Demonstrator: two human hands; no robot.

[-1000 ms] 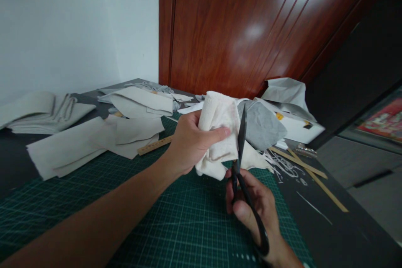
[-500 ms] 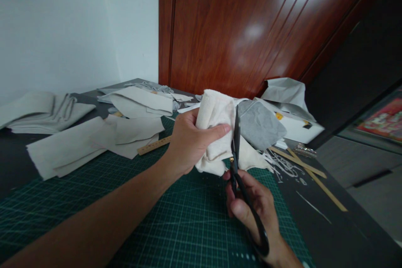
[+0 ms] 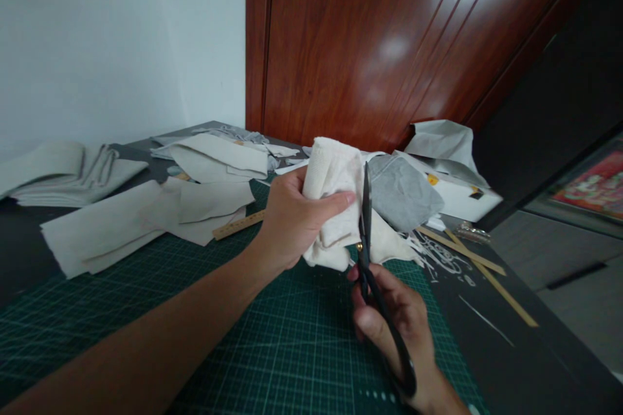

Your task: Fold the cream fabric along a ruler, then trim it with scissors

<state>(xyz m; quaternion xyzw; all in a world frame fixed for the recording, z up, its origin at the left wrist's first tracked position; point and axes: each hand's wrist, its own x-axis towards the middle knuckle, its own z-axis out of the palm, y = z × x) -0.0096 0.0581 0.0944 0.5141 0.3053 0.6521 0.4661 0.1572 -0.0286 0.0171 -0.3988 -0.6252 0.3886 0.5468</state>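
My left hand (image 3: 296, 220) grips a folded piece of white cloth (image 3: 335, 172), thumb pressed flat on its front. The cloth is held up above the green cutting mat (image 3: 292, 343). In my right hand (image 3: 394, 321) is a pair of black scissors (image 3: 366, 207), their blades pointing up and nearly together along the cloth's right edge. Fingers and thumb are through or around the black handles. Whether fabric lies between the blades is hard to make out.
Cream fabric pieces (image 3: 107, 227) and folded cloth (image 3: 92, 172) lie at left. A wooden ruler (image 3: 238, 225) rests on the mat. Behind the scissors is grey cloth (image 3: 406, 191). Wooden strips (image 3: 506, 295), white thread scraps (image 3: 442, 256) and a white box (image 3: 457, 198) are at right.
Almost nothing differs. The scissors and right hand have shifted very slightly, and the cloth has tilted a touch to the left.
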